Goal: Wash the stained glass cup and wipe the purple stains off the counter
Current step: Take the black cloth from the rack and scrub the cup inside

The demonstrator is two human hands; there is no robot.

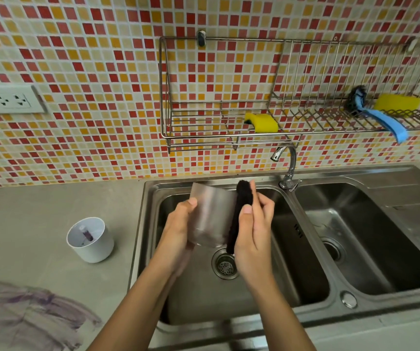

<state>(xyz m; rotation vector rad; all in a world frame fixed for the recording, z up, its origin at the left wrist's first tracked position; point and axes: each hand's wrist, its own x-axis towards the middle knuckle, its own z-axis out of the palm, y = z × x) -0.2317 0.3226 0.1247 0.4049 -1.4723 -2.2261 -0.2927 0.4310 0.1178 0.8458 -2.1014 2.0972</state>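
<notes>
A clear glass cup [210,216] is held over the left sink basin [267,287], its mouth pointing up toward the wall. My left hand [178,229] grips its left side, thumb on the glass. My right hand [253,231] holds a dark brown cloth [239,214] and presses it against the cup's right side. Smeared purple stains [26,312] cover the grey counter [52,206] at the bottom left.
A white cup [91,240] with a small purple-tipped item inside stands on the counter left of the sink. The faucet [288,168] rises behind the basins. A wall rack [229,138] holds two yellow sponges and a blue brush [381,115]. A second basin [370,249] lies right.
</notes>
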